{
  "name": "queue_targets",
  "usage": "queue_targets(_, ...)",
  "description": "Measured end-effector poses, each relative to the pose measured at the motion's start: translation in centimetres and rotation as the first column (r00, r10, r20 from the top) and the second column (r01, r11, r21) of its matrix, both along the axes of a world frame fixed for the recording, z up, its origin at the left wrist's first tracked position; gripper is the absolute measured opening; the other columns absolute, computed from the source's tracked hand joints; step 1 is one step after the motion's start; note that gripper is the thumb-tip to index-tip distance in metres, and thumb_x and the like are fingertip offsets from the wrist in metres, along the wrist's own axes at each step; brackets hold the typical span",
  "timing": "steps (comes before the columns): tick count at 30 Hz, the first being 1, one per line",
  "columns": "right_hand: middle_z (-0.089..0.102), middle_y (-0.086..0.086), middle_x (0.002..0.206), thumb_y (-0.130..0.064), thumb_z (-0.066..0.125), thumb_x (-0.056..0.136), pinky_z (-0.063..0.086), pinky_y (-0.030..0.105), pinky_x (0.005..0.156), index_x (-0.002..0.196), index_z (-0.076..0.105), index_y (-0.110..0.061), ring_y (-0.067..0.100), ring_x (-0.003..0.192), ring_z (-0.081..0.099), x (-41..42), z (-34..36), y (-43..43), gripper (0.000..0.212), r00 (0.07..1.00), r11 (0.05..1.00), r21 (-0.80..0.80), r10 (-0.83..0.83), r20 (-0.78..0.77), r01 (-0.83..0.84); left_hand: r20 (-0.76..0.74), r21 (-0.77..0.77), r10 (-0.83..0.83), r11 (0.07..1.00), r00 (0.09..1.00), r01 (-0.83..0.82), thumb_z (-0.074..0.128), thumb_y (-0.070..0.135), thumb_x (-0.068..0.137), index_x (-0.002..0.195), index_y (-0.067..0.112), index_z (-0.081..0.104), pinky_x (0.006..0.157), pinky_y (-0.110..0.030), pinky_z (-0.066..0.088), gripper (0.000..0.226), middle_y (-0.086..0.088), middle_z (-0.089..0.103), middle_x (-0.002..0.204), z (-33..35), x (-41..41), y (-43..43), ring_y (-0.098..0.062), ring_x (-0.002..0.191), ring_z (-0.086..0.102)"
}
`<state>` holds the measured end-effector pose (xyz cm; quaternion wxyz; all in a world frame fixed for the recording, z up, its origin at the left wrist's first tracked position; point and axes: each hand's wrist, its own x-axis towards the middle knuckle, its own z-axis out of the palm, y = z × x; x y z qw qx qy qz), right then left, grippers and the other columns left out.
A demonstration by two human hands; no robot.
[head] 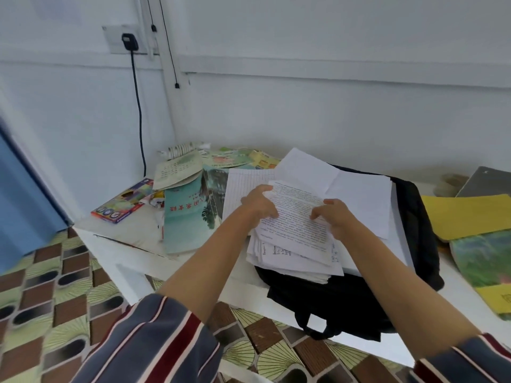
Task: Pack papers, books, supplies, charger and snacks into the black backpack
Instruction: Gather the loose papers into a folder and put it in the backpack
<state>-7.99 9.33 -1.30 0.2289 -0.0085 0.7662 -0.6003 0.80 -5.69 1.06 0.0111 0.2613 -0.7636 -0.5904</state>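
Note:
A black backpack (345, 297) lies flat on the white table (132, 252), mostly covered by loose white papers (359, 200). My left hand (260, 204) and my right hand (336, 218) both grip a printed sheet (296, 217) on top of an untidy paper stack (293, 258). To the left lie a green book with red characters (185, 217), a beige booklet (177, 172) and a colourful box of supplies (123, 201). A black charger (130, 41) is plugged into the wall socket, its cable hanging down.
A yellow folder (467, 214), a green-covered book (484, 261) and a grey notebook (486, 183) lie at the right. Colourful packets (237, 157) and a white coiled cable (179, 149) sit at the back by the wall. Patterned floor shows below the table edge.

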Motion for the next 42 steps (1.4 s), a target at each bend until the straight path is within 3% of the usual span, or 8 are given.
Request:
queue_targets(4,0.044,0.013,0.133,0.006,0.065,0.073,0.042,0.036,0.092,0.133,0.04,-0.01,0.031,0.12,0.045,-0.3,1.0,-0.3,0.067,1.0,0.999,-0.052,0.006,-0.003,-0.006,-0.096,0.107,-0.001,0.994,0.995,0.012,0.055,-0.02,0.075,0.13,0.011,0.051,0.094,-0.03,0.04,0.064,-0.014,0.041,0.139,1.7,0.8,-0.5,-0.031,0.128,0.039)
queue_targets(9,0.043,0.007,0.117,0.008,0.058,0.077,0.038,0.025,0.06,0.129,0.039,-0.016,0.016,0.088,0.048,-0.5,3.7,-2.2,0.06,0.988,0.977,-0.209,-0.002,-0.156,-0.031,-0.29,0.186,0.12,0.98,0.949,-0.067,0.051,-0.024,0.074,0.124,0.009,0.055,0.078,-0.024,0.049,0.06,-0.013,0.055,0.121,3.5,0.6,-3.2,-0.023,0.103,0.053)
queue_targets(12,0.045,0.011,0.121,0.011,0.054,0.079,0.041,0.028,0.066,0.13,0.036,-0.017,0.02,0.094,0.049,-1.0,4.1,-4.5,0.062,0.985,0.967,-0.243,0.038,-0.169,-0.079,-0.327,0.194,0.159,0.976,0.932,-0.099,0.048,-0.025,0.075,0.125,0.008,0.054,0.076,-0.024,0.049,0.06,-0.015,0.054,0.125,3.6,0.2,-5.0,-0.023,0.103,0.052)
queue_targets(16,0.043,0.015,0.131,0.007,0.058,0.08,0.041,0.034,0.077,0.138,0.028,-0.015,0.027,0.106,0.047,-1.7,3.2,-7.4,0.069,0.978,0.992,-0.071,0.094,-0.184,-0.109,-0.213,0.074,0.194,0.98,0.957,-0.183,0.048,-0.022,0.078,0.13,0.007,0.049,0.073,-0.023,0.046,0.059,-0.016,0.046,0.134,2.5,-0.4,-6.8,-0.024,0.107,0.048)
queue_targets(20,0.037,0.018,0.138,0.003,0.061,0.079,0.037,0.032,0.082,0.141,0.027,-0.011,0.031,0.122,0.041,-1.8,1.9,-9.1,0.072,0.976,0.99,0.083,0.128,-0.177,-0.115,-0.056,-0.075,0.124,0.989,0.991,-0.128,0.052,-0.016,0.083,0.133,0.002,0.044,0.074,-0.022,0.04,0.054,-0.019,0.04,0.139,1.3,-0.9,-7.1,-0.027,0.113,0.046)
queue_targets(24,0.039,0.016,0.137,0.006,0.058,0.078,0.037,0.031,0.082,0.139,0.03,-0.009,0.029,0.12,0.042,-2.1,1.1,-9.4,0.069,0.981,0.996,0.066,0.071,-0.182,-0.059,-0.066,-0.094,0.125,0.987,0.99,-0.131,0.052,-0.012,0.082,0.131,0.006,0.045,0.06,-0.02,0.038,0.052,-0.017,0.043,0.133,0.4,-1.7,-7.6,-0.018,0.095,0.043)
queue_targets(31,0.04,0.015,0.137,0.008,0.057,0.078,0.038,0.031,0.084,0.138,0.031,-0.009,0.029,0.119,0.042,-2.4,0.6,-9.3,0.069,0.987,0.999,0.042,0.02,-0.158,-0.013,-0.031,-0.219,0.099,0.97,0.995,-0.103,0.05,-0.002,0.082,0.131,0.008,0.043,0.087,-0.029,0.041,0.05,-0.012,0.045,0.132,-0.3,-2.6,-7.9,-0.021,0.105,0.046)
queue_targets(42,0.043,0.017,0.134,0.009,0.059,0.075,0.042,0.037,0.083,0.138,0.031,-0.01,0.032,0.112,0.046,-2.7,1.4,-8.8,0.072,1.0,0.997,-0.083,-0.006,0.013,0.007,-0.014,-0.206,0.067,0.976,0.998,-0.068,0.051,0.004,0.085,0.134,0.01,0.039,0.061,-0.022,0.038,0.051,-0.012,0.041,0.135,-0.1,-2.4,-7.9,-0.008,0.076,0.044)
